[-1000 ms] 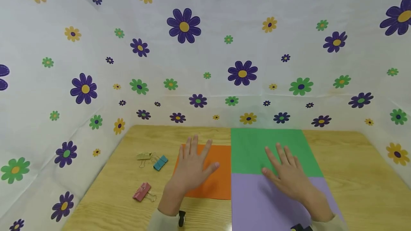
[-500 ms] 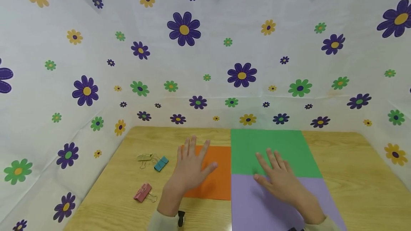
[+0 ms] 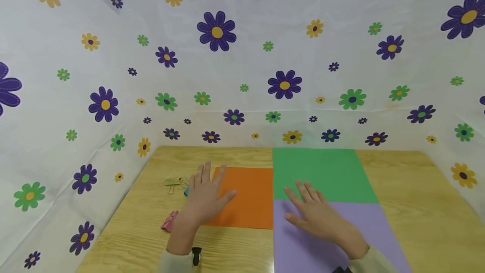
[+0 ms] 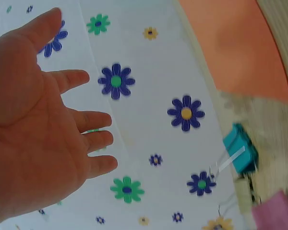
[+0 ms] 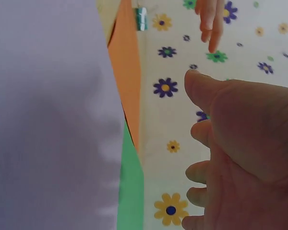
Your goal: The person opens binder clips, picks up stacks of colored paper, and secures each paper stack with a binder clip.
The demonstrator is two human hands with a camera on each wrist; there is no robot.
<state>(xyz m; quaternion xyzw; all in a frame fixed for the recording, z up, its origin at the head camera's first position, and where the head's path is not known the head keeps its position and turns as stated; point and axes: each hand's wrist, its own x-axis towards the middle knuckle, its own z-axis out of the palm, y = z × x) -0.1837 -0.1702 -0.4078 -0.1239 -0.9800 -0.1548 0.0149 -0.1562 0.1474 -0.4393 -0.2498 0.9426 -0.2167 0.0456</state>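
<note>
Left hand (image 3: 202, 199) hovering over left edge of orange sheet (image 3: 250, 197), right hand (image 3: 316, 216) over purple sheet (image 3: 367, 222) — both grips spread wide, holding nothing. Pink clip (image 3: 169, 221), yellow clip (image 3: 173, 181), blue clip (image 4: 241, 148) lying toward left edge of surface (image 3: 417, 205). Step appearing preparatory — next move probably calling for left grip lowering, narrowing on nearby clip.

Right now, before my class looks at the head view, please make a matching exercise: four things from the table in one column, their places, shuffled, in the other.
Things
1. orange sheet
2. green sheet
3. purple sheet
4. pink clip

Places
A. at the far edge of the table
B. left of all three sheets
C. running off the picture's bottom edge
D. left of the other two sheets

Pairs: 1-D, 2-A, 3-C, 4-B
</note>
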